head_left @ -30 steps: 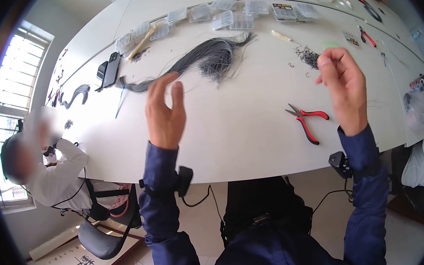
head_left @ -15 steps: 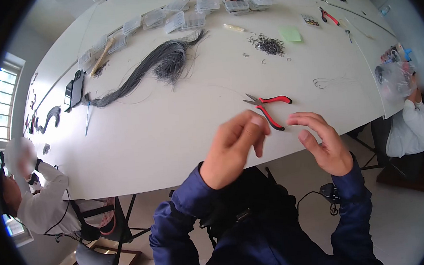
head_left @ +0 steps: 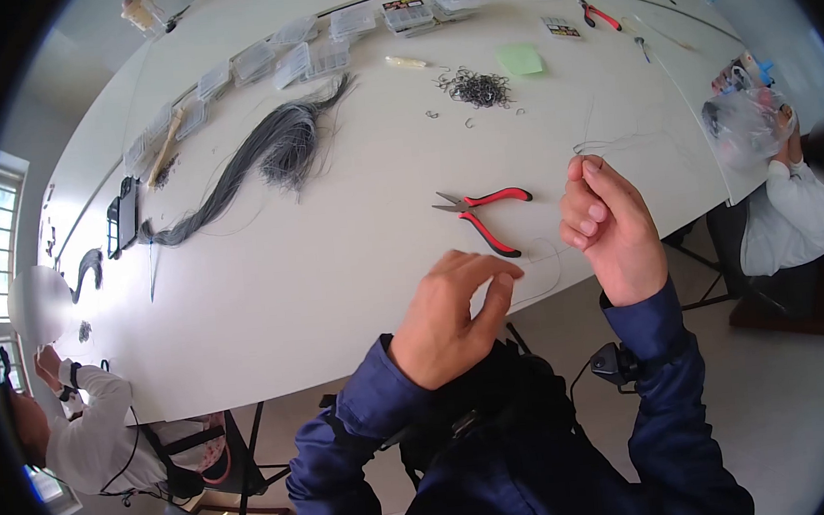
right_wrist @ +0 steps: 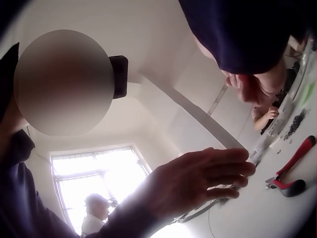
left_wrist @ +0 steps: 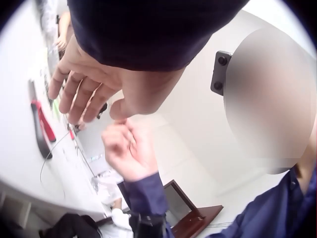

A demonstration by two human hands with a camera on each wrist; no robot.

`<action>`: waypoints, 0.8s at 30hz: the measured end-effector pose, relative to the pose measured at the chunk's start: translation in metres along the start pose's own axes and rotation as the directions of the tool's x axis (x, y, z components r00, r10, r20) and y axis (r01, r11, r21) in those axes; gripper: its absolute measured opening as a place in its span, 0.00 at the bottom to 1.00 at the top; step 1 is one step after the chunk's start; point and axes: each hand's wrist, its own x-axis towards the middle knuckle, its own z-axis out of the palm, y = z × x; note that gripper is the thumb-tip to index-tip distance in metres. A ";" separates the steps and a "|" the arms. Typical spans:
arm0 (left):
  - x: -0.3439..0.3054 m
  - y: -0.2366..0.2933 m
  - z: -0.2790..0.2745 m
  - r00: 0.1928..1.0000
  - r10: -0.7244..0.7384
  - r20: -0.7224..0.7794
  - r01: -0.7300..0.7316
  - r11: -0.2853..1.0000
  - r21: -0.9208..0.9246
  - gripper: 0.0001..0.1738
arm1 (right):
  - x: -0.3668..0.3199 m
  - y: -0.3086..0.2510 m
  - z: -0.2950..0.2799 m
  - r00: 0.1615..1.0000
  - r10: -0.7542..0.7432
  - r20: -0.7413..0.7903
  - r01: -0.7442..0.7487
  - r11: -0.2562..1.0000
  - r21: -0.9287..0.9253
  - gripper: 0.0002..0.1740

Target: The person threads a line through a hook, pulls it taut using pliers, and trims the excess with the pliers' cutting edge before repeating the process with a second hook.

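My right hand (head_left: 615, 227), raised over the table's right front part, has thumb and forefinger together and the other fingers curled. It pinches a thin line, hard to make out at the fingertips. My left hand (head_left: 457, 314) hovers near the table's front edge, palm down, fingers fairly straight; in the left wrist view its fingers (left_wrist: 79, 94) are spread and hold nothing visible. A loop of thin line (head_left: 559, 267) curves between the hands. Red-and-black pliers (head_left: 479, 215) lie with handles apart beyond the left hand. Several hooks with fine lines (head_left: 616, 140) lie behind the right fingertips.
A pile of small dark hooks (head_left: 478, 88) lies by a green paper (head_left: 520, 59). Left of it is a bundle of grey strands (head_left: 259, 163). Clear plastic boxes (head_left: 295, 61) line the back. People sit at both sides; a plastic bag (head_left: 750, 124) is at the right.
My left hand came down and right to the front edge. The right hand came down from beside the hook pile, loosened, then rose again with finger and thumb together. The view shifted right.
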 end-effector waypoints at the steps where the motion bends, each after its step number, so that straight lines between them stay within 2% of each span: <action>1: 0.013 -0.001 -0.006 0.989 0.095 -0.111 -0.081 0.989 0.124 0.12 | -0.001 -0.004 -0.005 1.000 0.006 -0.017 -0.007 0.999 -0.033 0.11; 2: 0.030 -0.006 -0.018 0.975 0.170 -0.146 -0.132 0.962 0.239 0.14 | -0.003 -0.006 -0.008 0.999 0.013 -0.034 -0.015 0.998 -0.067 0.11; 3: 0.049 -0.015 -0.027 0.970 0.136 -0.202 -0.084 0.965 0.249 0.12 | -0.004 -0.006 -0.009 0.998 0.005 -0.058 -0.010 0.995 -0.097 0.11; 5: 0.092 -0.052 -0.043 0.945 0.235 -0.227 -0.114 0.889 0.444 0.08 | -0.002 -0.003 -0.009 0.996 -0.019 -0.092 0.005 0.988 -0.157 0.11; 7: 0.127 -0.081 -0.046 0.969 0.125 -0.215 -0.010 0.884 0.467 0.10 | -0.003 -0.001 -0.006 0.995 -0.006 -0.098 -0.013 0.981 -0.193 0.11; 10: 0.157 -0.107 -0.032 0.953 0.199 -0.230 -0.033 0.820 0.572 0.11 | -0.005 0.002 -0.004 0.995 0.008 -0.101 -0.032 0.971 -0.239 0.11; 13: 0.170 -0.117 -0.016 0.970 0.155 -0.190 -0.029 0.841 0.540 0.12 | -0.007 0.005 -0.004 0.994 0.020 -0.105 -0.047 0.962 -0.270 0.12; 16: 0.181 -0.127 -0.010 0.973 0.185 -0.137 -0.074 0.814 0.576 0.09 | -0.005 0.006 -0.008 0.994 0.031 -0.106 -0.059 0.961 -0.270 0.12; 19: 0.184 -0.136 -0.005 0.947 0.281 -0.155 -0.135 0.786 0.603 0.06 | -0.003 0.008 -0.008 0.993 0.033 -0.114 -0.064 0.957 -0.282 0.12; 24: 0.178 -0.138 0.000 0.925 0.319 -0.205 -0.055 0.648 0.759 0.05 | 0.008 0.012 -0.006 0.996 0.026 -0.091 -0.052 0.953 -0.298 0.12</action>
